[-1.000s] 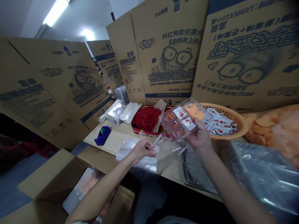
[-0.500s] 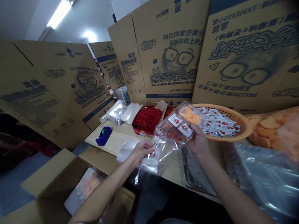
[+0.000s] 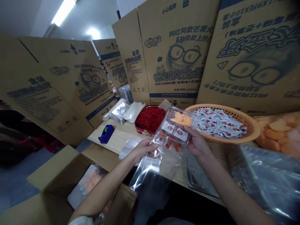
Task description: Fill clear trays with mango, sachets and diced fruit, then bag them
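Note:
My right hand [image 3: 197, 144] grips the right edge of a clear compartment tray [image 3: 173, 133]. In the tray lie orange discs [image 3: 181, 118], two white sachets with red print and several small red and orange pieces. My left hand [image 3: 145, 150] pinches the edge of a clear plastic bag [image 3: 147, 167] at the tray's lower left. The near end of the tray appears to be inside the bag, though the film's edge is hard to make out. Beyond the tray stands a red tin [image 3: 150, 120] heaped with red pieces.
An orange basket [image 3: 252, 129] of sachets stands right, beside a bag of orange discs [image 3: 278, 131]. Empty clear trays [image 3: 202, 175] lie near my right forearm. A blue tape dispenser [image 3: 106, 134] sits left. Below is an open carton [image 3: 53, 168] holding packed trays; cartons wall the back.
The tray has come down and slightly left toward my left hand, and more of its near end lies under the bag film. Both hands keep their grip. The view has shifted slightly.

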### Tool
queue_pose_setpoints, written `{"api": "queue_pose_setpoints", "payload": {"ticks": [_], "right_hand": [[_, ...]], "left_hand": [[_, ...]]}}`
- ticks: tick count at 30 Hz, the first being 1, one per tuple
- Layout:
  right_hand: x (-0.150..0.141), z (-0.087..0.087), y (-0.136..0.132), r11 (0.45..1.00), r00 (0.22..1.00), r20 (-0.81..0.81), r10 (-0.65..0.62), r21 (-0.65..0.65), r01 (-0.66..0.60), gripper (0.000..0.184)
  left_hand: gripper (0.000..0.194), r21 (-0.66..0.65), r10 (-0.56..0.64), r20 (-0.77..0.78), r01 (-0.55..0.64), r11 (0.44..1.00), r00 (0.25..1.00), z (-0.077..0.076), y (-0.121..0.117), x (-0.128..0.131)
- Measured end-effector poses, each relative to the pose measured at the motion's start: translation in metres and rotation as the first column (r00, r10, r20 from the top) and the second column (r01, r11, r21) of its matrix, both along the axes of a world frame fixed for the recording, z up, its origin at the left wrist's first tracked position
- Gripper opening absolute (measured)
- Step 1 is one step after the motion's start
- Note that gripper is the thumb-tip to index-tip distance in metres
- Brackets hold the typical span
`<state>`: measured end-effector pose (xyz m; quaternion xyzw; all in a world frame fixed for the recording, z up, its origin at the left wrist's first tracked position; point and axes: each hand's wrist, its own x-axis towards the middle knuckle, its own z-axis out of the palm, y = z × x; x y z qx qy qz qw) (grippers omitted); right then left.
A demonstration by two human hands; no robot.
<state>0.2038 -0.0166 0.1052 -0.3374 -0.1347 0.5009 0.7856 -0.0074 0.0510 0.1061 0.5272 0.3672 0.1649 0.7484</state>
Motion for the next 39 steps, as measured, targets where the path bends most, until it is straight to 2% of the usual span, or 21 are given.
{"api": "queue_pose_setpoints", "payload": {"ticks": [2,4,10,13,16,18,22,26,28,33,37,39], "right_hand": [[-0.003,0.001,0.000,0.997,0.996,0.041,0.076,-0.003,-0.076,0.016],[-0.006,0.001,0.000,0.992,0.990,0.071,0.125,-0.030,-0.124,0.012],[-0.011,-0.001,-0.005,0.947,0.946,0.127,0.299,-0.161,-0.278,0.012],[-0.009,0.000,-0.002,0.954,0.950,0.153,0.272,-0.172,-0.245,0.028],[-0.004,0.000,0.004,0.987,0.971,0.212,0.110,-0.141,-0.081,0.046],[-0.002,-0.001,0.007,0.988,0.968,0.245,0.060,-0.154,-0.022,0.042],[-0.009,-0.002,0.006,0.969,0.926,0.330,0.184,-0.217,-0.115,0.027],[-0.025,0.000,0.001,0.946,0.829,0.481,0.285,-0.280,-0.163,0.034],[-0.029,0.002,0.000,0.933,0.753,0.567,0.335,-0.312,-0.180,0.038],[-0.027,0.008,0.002,0.953,0.531,0.792,0.302,-0.266,-0.145,0.042],[-0.031,0.023,-0.001,0.958,0.418,0.865,0.279,-0.218,-0.187,0.041],[-0.037,0.034,-0.005,0.969,0.401,0.889,0.220,-0.153,-0.193,0.037]], "left_hand": [[0.042,-0.004,-0.044,-0.031,0.044,0.999,0.999,0.003,0.002,0.001],[0.039,-0.033,-0.033,-0.019,0.032,0.999,0.999,0.004,0.004,0.003],[0.027,-0.247,0.141,0.158,-0.100,0.964,0.977,-0.005,0.005,0.009],[0.026,-0.306,0.156,0.210,-0.086,0.948,0.965,-0.008,0.003,0.007],[0.025,-0.337,0.150,0.242,-0.062,0.939,0.959,-0.010,0.001,0.003],[0.023,-0.353,0.144,0.227,-0.057,0.934,0.963,-0.010,0.000,0.002],[0.024,-0.407,0.168,0.210,-0.070,0.911,0.963,-0.006,-0.001,0.002],[0.027,-0.486,0.188,0.188,-0.075,0.870,0.964,-0.004,0.001,0.003],[0.027,-0.479,0.199,0.202,-0.080,0.874,0.959,-0.005,0.001,0.003],[0.027,-0.355,0.259,0.286,-0.149,0.923,0.923,0.001,-0.005,0.003],[0.029,-0.247,0.254,0.307,-0.181,0.952,0.917,0.013,-0.011,0.003],[0.026,-0.179,0.266,0.344,-0.215,0.960,0.901,0.024,-0.013,0.001]]}}
